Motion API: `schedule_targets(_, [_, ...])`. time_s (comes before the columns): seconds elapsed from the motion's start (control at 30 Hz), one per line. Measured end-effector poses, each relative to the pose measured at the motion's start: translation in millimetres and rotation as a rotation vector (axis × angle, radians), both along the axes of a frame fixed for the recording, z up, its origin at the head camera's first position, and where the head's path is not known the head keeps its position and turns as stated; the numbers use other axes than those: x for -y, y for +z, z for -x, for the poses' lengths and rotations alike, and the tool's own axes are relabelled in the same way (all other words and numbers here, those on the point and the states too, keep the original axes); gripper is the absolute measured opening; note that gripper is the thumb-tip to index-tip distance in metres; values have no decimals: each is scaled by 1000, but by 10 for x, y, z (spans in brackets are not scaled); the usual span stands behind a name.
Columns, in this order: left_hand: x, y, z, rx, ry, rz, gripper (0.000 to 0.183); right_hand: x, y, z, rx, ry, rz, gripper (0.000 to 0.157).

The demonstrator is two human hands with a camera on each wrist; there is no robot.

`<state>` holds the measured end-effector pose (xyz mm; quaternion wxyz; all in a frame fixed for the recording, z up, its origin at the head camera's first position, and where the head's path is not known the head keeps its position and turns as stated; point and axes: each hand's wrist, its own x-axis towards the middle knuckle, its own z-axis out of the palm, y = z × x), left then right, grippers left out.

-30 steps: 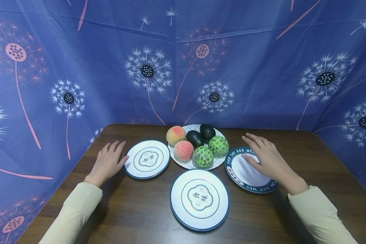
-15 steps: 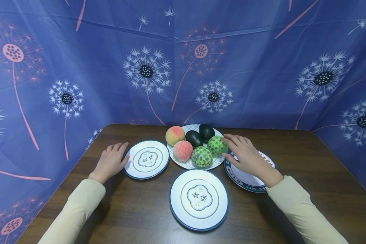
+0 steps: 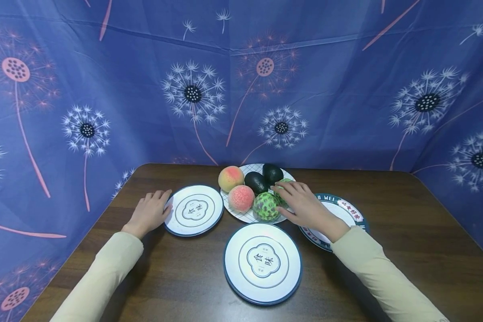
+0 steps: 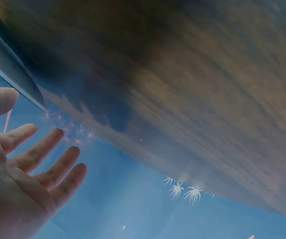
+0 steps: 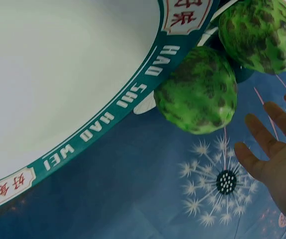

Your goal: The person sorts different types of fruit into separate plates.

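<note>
My right hand (image 3: 307, 208) hovers over the right side of a white checked plate (image 3: 239, 215), fingers spread and loosely bent. It partly covers one green knobbly custard apple (image 3: 285, 181); a second custard apple (image 3: 266, 206) lies just left of the thumb. In the right wrist view, a gap shows between the fingers (image 5: 262, 134) and both fruits. Two peaches (image 3: 241, 198) and two dark avocados (image 3: 256, 182) share that plate. At the left, my left hand (image 3: 148, 212) is beside a blue-rimmed white plate (image 3: 194, 210), its fingers relaxed and holding nothing.
A green-rimmed plate (image 3: 346, 212) lies partly under the right forearm. Another blue-rimmed plate (image 3: 263, 286) sits front and centre, close to the fruit plate. All rest on a dark wooden table (image 3: 177, 277), with a blue dandelion-print cloth (image 3: 144, 89) hanging behind.
The right hand has moved left from above the green-rimmed plate to over the custard apples. The left hand has shifted slightly right. The fruit and plates stay put.
</note>
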<state>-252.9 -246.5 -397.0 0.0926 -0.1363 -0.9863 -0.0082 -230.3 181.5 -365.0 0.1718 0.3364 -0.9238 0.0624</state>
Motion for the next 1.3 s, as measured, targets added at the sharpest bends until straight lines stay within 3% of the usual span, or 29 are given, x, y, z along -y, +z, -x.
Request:
schedule_targets(0.47, [4, -58, 51, 14, -17, 34, 47, 160, -78, 55, 126, 44, -61, 68])
schedule_targets(0.93, [38, -135, 60, -22, -103, 28, 46, 219, -140, 103, 170, 73, -70, 77])
schedule_targets(1.3, [27, -144, 57, -13, -106, 39, 47, 241, -142, 110, 159, 68, -89, 78])
